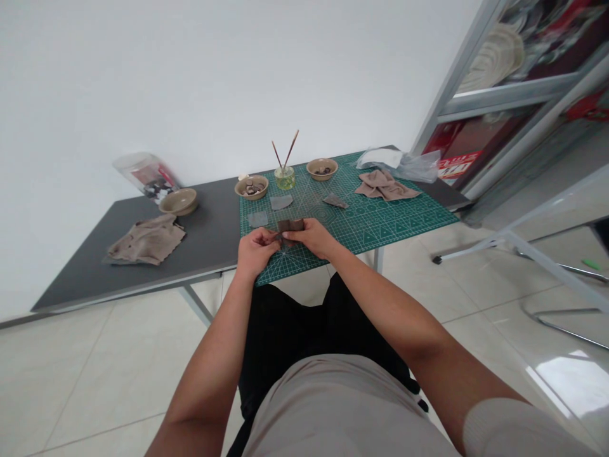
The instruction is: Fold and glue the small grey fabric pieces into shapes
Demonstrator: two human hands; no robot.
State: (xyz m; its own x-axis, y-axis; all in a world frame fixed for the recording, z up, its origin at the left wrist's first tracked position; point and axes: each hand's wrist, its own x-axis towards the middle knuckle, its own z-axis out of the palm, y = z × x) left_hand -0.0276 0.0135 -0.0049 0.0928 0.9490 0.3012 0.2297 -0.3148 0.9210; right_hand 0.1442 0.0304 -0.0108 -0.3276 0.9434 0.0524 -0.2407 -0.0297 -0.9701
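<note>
Above the near edge of the green cutting mat point(375, 225), my two hands work close together. A small, flat, dark brown piece point(290, 225), which could be cloth or sandpaper, is held between the closed thumb and fingers of my right hand point(311, 237). The fingers of my left hand point(258, 250) are pinched together at the left side of this piece; what lies between them is hidden. Beyond the hands are a grey square point(257, 219), another grey square point(281, 202) and a folded grey piece point(335, 200), all flat on the mat.
Along the back stand a bowl of small lumps point(251, 188), a glass jar point(285, 178) with two thin sticks, and another bowl point(322, 169). Brown cloths point(147, 240) lie left; a further cloth point(386, 186) and plastic bag point(413, 166) lie right. An empty-looking bowl point(179, 202) stands left.
</note>
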